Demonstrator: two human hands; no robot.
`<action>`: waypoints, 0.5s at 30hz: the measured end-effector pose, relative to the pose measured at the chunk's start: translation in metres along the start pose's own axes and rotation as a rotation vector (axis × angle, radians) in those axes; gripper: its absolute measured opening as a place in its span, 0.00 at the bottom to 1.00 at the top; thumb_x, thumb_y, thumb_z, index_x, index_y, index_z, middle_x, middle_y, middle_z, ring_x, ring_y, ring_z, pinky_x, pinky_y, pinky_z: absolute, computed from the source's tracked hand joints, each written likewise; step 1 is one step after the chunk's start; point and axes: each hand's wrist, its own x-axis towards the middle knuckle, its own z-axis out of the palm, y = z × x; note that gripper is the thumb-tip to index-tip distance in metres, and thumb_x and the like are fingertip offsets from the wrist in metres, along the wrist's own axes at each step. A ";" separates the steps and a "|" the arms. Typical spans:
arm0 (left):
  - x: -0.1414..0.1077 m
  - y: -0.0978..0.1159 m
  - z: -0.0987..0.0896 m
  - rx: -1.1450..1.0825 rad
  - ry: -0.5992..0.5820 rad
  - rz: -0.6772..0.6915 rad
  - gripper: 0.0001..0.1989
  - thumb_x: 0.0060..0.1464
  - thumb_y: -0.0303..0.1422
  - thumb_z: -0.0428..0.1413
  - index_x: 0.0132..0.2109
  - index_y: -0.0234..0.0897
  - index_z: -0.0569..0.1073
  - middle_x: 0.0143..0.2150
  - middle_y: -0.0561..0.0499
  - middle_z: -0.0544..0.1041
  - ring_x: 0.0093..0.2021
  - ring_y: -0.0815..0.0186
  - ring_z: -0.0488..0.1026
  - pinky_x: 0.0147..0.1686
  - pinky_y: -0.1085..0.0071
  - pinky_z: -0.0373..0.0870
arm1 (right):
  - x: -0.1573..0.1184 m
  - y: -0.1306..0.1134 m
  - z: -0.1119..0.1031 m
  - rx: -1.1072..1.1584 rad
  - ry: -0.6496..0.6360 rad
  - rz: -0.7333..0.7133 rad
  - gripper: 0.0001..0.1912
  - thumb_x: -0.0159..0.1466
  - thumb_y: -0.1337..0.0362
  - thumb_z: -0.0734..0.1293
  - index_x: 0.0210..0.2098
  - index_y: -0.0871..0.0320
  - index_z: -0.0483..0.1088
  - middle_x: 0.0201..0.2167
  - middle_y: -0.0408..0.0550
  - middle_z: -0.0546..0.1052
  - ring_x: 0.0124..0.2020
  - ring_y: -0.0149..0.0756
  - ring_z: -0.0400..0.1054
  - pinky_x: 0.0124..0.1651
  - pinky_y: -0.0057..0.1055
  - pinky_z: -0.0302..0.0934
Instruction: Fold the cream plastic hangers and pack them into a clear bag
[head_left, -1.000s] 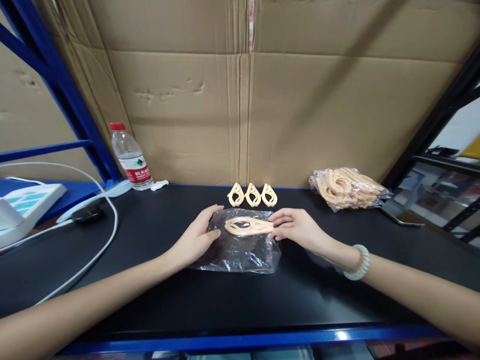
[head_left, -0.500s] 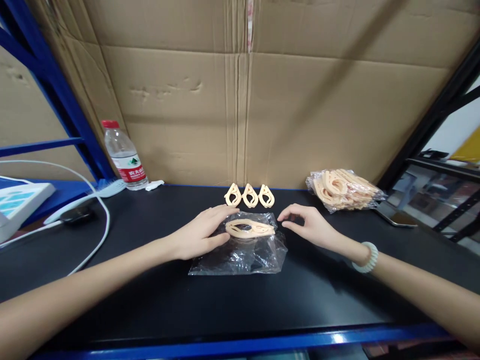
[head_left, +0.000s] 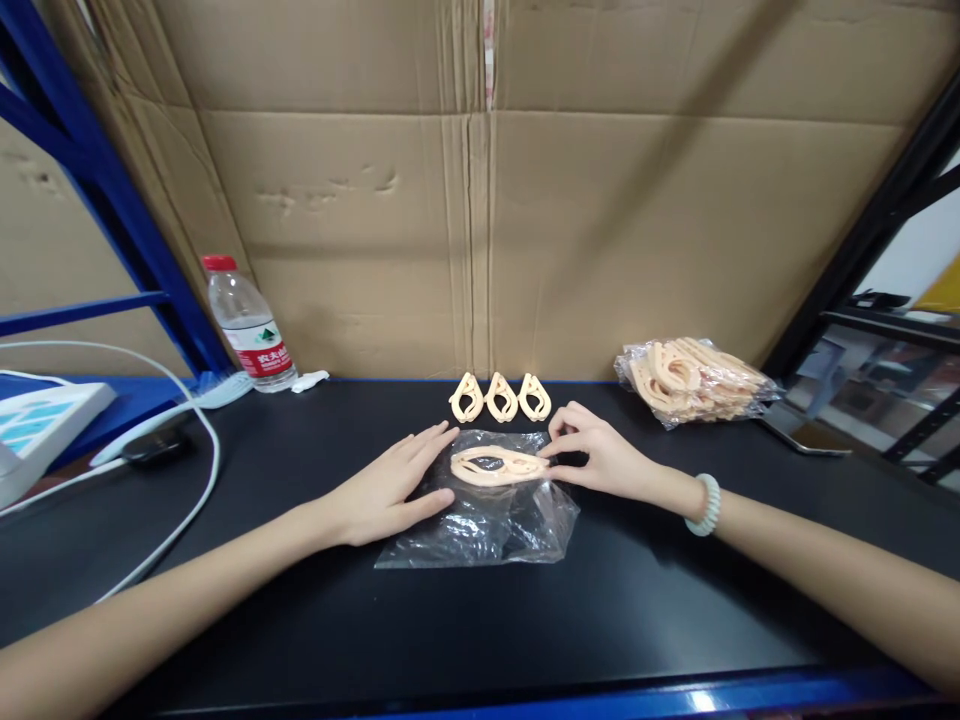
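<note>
Curving over the left end of the black tabletop (head_left: 480, 625), a white cable (head_left: 216, 450) lies beside a dark plug (head_left: 157, 448); behind it a red-capped bottle (head_left: 259, 340) stands near the cardboard wall (head_left: 352, 250). Next comes the person's left hand (head_left: 390, 490), open and palm down, its fingers spread along the left edge of a clear plastic bag (head_left: 487, 535). The folded beige piece (head_left: 495, 479) lies at the bag's upper part, though whether inside or on top is hard to tell through the glare. Three smaller beige pieces (head_left: 502, 413) stand in a row behind it. At its right tip, the right hand (head_left: 600, 455) pinches it between thumb and fingers. Farther right sits a wrapped beige bundle (head_left: 697, 380).
</note>
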 end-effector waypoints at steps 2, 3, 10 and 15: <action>0.000 -0.001 0.004 0.002 0.021 0.003 0.39 0.61 0.51 0.43 0.69 0.30 0.45 0.70 0.37 0.48 0.69 0.51 0.46 0.65 0.51 0.48 | 0.002 -0.001 0.002 0.002 0.010 0.012 0.07 0.59 0.60 0.71 0.36 0.54 0.79 0.34 0.48 0.68 0.38 0.38 0.61 0.41 0.36 0.62; 0.000 -0.001 0.006 0.000 0.035 0.003 0.39 0.61 0.51 0.44 0.69 0.30 0.45 0.70 0.36 0.49 0.69 0.51 0.48 0.65 0.51 0.49 | 0.003 -0.001 0.004 0.007 0.022 0.017 0.06 0.58 0.61 0.72 0.35 0.55 0.78 0.34 0.48 0.68 0.38 0.38 0.61 0.41 0.37 0.62; -0.001 -0.004 0.009 -0.047 0.060 -0.022 0.40 0.60 0.50 0.46 0.68 0.28 0.45 0.70 0.36 0.50 0.68 0.52 0.51 0.64 0.54 0.52 | 0.009 -0.005 0.018 0.045 0.123 0.110 0.04 0.53 0.69 0.74 0.27 0.56 0.77 0.37 0.48 0.68 0.39 0.39 0.62 0.43 0.39 0.62; 0.002 -0.008 0.011 -0.135 0.117 -0.074 0.42 0.58 0.50 0.49 0.68 0.29 0.44 0.70 0.38 0.50 0.68 0.54 0.51 0.65 0.57 0.52 | 0.013 -0.007 0.024 0.011 0.140 0.158 0.04 0.52 0.66 0.75 0.25 0.56 0.77 0.40 0.50 0.68 0.44 0.43 0.62 0.46 0.44 0.62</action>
